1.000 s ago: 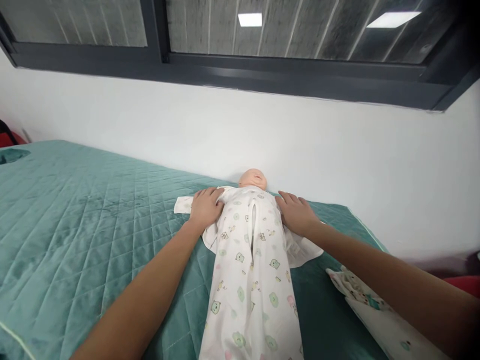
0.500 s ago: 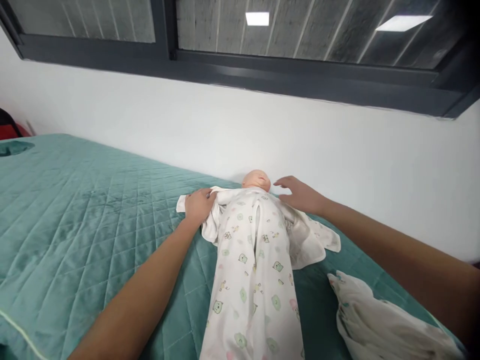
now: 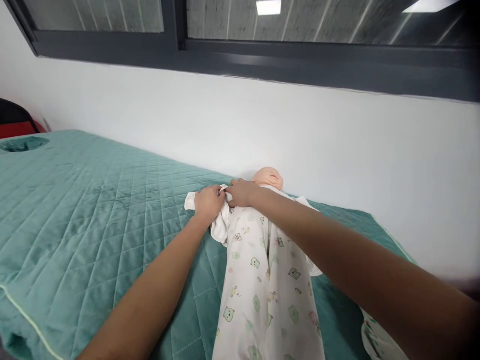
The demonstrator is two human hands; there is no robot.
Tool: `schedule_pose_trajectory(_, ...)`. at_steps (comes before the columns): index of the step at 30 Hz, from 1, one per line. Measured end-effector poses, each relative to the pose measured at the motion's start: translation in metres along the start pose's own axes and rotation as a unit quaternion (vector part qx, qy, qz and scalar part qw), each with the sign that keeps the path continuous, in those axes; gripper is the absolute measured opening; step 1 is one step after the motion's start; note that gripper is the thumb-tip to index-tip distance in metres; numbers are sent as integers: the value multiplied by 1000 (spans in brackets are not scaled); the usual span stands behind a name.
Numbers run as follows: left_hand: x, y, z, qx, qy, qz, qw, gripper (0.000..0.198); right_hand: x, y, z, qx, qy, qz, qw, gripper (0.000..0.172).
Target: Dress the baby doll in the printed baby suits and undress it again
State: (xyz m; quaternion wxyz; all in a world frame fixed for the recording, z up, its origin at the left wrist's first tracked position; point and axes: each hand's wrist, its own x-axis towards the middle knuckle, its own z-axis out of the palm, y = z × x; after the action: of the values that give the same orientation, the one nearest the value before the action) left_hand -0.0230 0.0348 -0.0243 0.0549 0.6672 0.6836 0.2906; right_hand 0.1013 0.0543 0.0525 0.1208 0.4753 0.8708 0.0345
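A baby doll (image 3: 268, 177) lies on its back, its bald head towards the wall. White cloth with a green and brown animal print, a baby garment (image 3: 258, 285), covers its body and runs down towards me. At the doll's shoulder on the left side, my left hand (image 3: 210, 202) is closed on the garment's white sleeve, whose end pokes out to the left. My right hand (image 3: 240, 193) reaches across the doll's chest and has its fingers closed on the sleeve's upper part, beside my left hand. My right forearm hides much of the garment's other side.
Under the doll is a green quilted bed cover (image 3: 123, 215). A white wall (image 3: 150, 110) and a dark window frame (image 3: 232, 62) rise behind it. White printed cloth (image 3: 380, 337) lies at lower right, partly behind my forearm. Something red and black (image 3: 17, 122) stands far left.
My right hand has crossed from the right of the doll's head to the left sleeve and taken hold there. My left hand stays on the sleeve. The view has shifted slightly.
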Motion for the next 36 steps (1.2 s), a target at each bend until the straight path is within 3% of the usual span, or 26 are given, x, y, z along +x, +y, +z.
schedule_pose_trajectory(4,-1,-3,2,10,16,23,1000,33,8,-1,0,-11,-29,17,999,44)
schedule_pose_trajectory(9,-11,-2,2,-12,50,60,997,39,-8,0,-10,-23,-36,16,999,45)
schedule_pose_trajectory(14,-24,-2,-3,23,26,60,998,49,-22,3,-18,-36,-46,36,998,44)
schedule_pose_trajectory(18,-30,-7,-5,17,16,35,999,46,-33,6,-24,-50,-40,52,997,36)
schedule_pose_trajectory(26,-33,-11,-5,35,16,51,998,43,-68,17,-41,-52,-5,83,995,28)
schedule_pose_trajectory(33,-33,-10,-4,44,24,28,998,37,-60,17,-24,-29,12,77,996,33)
schedule_pose_trajectory(36,-35,-4,-4,91,52,68,992,38,-44,10,-10,-14,14,73,997,34)
